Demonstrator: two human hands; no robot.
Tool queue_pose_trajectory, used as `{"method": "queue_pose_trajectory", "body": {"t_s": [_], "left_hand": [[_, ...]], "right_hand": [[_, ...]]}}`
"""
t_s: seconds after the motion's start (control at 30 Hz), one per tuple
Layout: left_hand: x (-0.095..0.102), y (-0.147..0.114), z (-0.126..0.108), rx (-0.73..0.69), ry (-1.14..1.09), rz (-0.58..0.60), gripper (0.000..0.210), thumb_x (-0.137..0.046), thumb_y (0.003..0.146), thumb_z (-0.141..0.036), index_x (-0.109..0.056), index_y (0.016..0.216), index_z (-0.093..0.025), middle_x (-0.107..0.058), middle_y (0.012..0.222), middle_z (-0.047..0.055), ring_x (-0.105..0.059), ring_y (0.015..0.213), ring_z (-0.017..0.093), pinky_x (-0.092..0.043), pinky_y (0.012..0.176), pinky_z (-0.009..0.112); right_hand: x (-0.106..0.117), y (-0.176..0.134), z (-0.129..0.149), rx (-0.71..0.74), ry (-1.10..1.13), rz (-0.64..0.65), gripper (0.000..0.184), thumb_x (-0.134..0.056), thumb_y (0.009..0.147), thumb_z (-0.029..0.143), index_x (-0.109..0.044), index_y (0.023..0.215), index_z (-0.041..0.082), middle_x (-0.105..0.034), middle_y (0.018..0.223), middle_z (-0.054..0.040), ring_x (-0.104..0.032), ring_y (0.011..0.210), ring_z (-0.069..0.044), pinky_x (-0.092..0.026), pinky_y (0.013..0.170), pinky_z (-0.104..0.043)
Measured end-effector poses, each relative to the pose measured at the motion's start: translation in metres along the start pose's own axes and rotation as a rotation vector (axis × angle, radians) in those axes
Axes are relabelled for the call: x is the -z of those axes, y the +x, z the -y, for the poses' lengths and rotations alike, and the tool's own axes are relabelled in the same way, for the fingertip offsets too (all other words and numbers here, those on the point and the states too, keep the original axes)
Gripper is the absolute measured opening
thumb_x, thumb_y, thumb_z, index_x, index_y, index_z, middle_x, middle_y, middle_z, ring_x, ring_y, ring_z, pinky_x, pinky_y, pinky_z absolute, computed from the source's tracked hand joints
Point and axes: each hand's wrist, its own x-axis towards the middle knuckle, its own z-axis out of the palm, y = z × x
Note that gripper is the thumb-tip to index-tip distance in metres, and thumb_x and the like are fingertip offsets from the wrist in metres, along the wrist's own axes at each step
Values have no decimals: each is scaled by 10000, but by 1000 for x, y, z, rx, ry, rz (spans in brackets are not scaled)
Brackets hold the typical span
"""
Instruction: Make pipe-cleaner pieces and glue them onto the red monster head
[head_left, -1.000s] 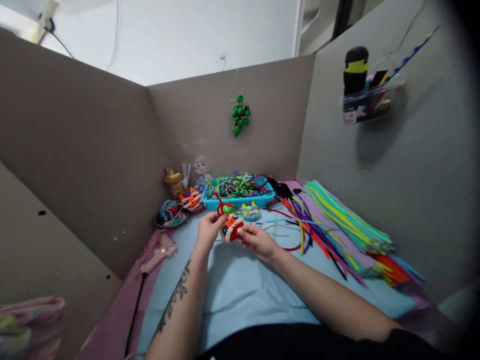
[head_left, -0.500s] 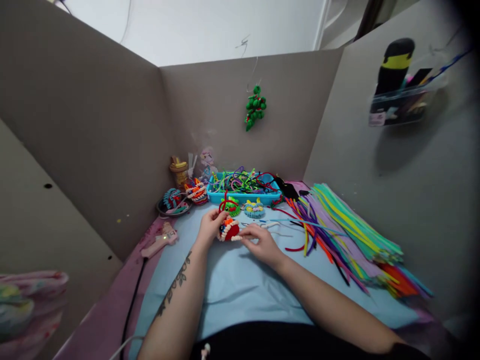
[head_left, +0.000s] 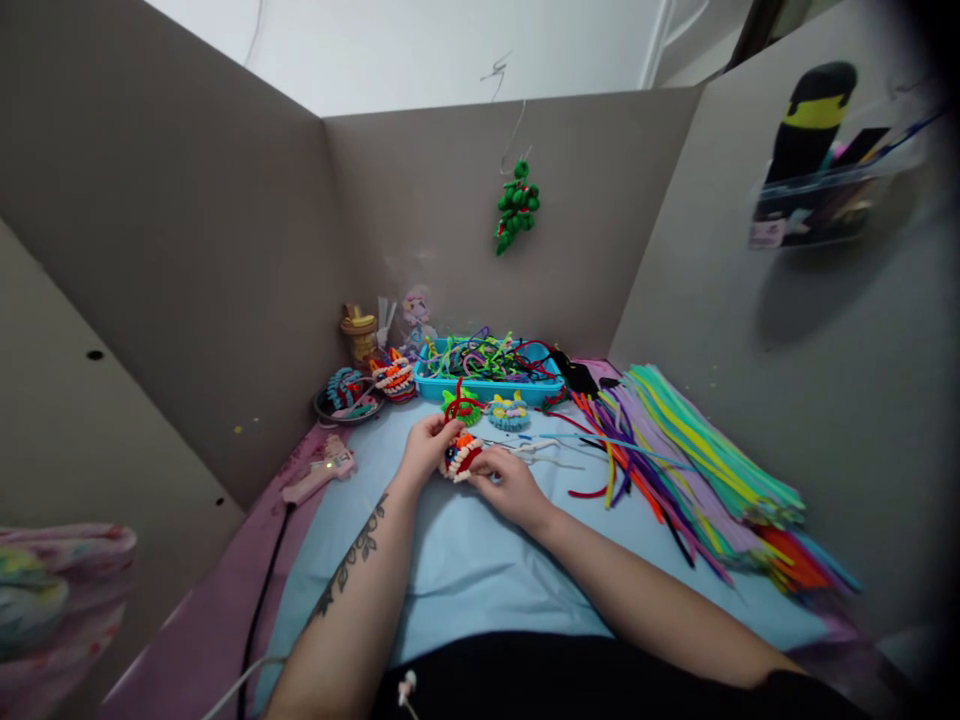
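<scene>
A small pipe-cleaner figure (head_left: 454, 464) in red, orange and cream, with a loose red strand sticking up, is held between both hands above the blue sheet (head_left: 480, 580). My left hand (head_left: 429, 448) grips its left side, fingers closed. At its right edge, my right hand (head_left: 508, 486) pinches the cream and red part; the fingertips partly hide it. Just behind stand a green pipe-cleaner figure (head_left: 463, 410) and a light-blue one with yellow (head_left: 508, 411). White and blue strands lie right of the hands.
A blue tray (head_left: 487, 388) of tangled pipe-cleaner pieces stands at the back. Bundled pipe cleaners (head_left: 690, 450) cover the right side. A pink glue gun (head_left: 321, 478) with a black cord lies left, near a dark bowl (head_left: 349, 412) and an orange figure (head_left: 393, 378). Grey panels enclose the table.
My right hand has moved left, closer in to the figure, covering more of its red side. The figure is turned a little. The whole view has shifted slightly.
</scene>
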Motion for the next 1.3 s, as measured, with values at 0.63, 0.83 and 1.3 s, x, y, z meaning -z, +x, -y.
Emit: {"method": "queue_pose_trajectory", "body": {"t_s": [0.63,0.83,1.3], "left_hand": [[-9,-4,0,-150,-247,-95,412,-705,691,-467,-681,943,-142,-728,912,88,-672,831,229,-510,762,331],[-10,-4,1,-161,-265,-55,464,-703,684,-494,-684,987,-144,-718,989,115,-664,904,264,-513,805,369],[-11,-5,3,-138,-120,-51,408,-703,679,-482,-690,907,-144,-725,866,74,-661,794,212,-505,760,327]], "right_hand": [[-4,7,-2,-222,46,-390,444,-588,749,226,-503,1185,233,-489,1040,-66,-498,710,-153,-474,620,-290],[-4,9,1,-243,104,-388,409,-562,743,211,-520,1150,219,-499,1055,-68,-510,734,-156,-466,619,-281],[-4,15,4,-325,388,-360,206,-563,650,230,-428,805,225,-451,659,55,-441,592,-119,-383,539,-222]]}}
